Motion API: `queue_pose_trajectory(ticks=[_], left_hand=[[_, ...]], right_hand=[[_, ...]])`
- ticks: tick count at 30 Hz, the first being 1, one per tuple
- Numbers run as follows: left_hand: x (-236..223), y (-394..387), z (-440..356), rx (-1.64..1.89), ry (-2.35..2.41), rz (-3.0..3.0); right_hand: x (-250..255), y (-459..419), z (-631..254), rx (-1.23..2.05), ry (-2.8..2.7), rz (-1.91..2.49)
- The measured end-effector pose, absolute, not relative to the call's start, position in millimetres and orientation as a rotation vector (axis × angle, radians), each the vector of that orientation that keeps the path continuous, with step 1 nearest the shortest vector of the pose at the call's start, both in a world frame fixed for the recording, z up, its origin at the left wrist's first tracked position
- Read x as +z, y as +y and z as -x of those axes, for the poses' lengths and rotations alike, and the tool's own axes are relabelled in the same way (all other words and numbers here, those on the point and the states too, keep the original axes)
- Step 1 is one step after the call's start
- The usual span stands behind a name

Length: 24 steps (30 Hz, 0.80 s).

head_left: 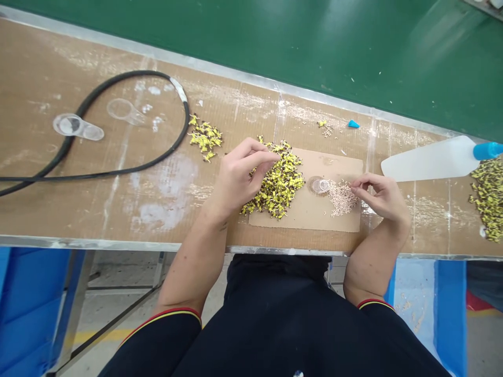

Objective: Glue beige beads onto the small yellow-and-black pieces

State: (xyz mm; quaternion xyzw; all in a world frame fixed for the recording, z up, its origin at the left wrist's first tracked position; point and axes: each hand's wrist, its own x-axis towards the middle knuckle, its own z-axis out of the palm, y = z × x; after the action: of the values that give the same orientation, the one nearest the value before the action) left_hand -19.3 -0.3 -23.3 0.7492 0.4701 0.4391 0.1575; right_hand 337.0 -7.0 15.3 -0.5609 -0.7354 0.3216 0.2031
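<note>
My left hand (239, 175) rests at the left side of a heap of small yellow-taped wired components (279, 183), its fingertips over the heap. The heap lies on a flat cardboard sheet (306, 217). My right hand (379, 196) is at the sheet's right end, with thumb and forefinger close together beside a small pile of pale tan pieces (341, 198). Whether either hand holds a piece is too small to tell. A round clear dish (320, 186) sits between the two piles.
Further yellow heaps (205, 137) (489, 201) lie on the brown bench. A black cable (133, 170), clear plastic scoops (70, 125) and a white blue-capped plastic bottle (432, 159) lie there too. A green conveyor belt (251, 42) runs behind; blue bins stand below.
</note>
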Motion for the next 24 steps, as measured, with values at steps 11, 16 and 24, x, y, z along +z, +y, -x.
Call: queue_pose_trajectory(ticks=[11, 16, 24], left_hand=[[-16, -13, -9, 1.364, 0.98, -1.9], [-18, -17, -16, 1.27, 0.925, -1.883], [-20, -17, -18, 1.329, 0.881, -1.91]], right_hand=[[15, -10, -325, 0.916, -1.871, 1.269], [12, -10, -324, 0.922, -1.876, 1.244], [6, -9, -320, 0.858, -1.979, 1.367]])
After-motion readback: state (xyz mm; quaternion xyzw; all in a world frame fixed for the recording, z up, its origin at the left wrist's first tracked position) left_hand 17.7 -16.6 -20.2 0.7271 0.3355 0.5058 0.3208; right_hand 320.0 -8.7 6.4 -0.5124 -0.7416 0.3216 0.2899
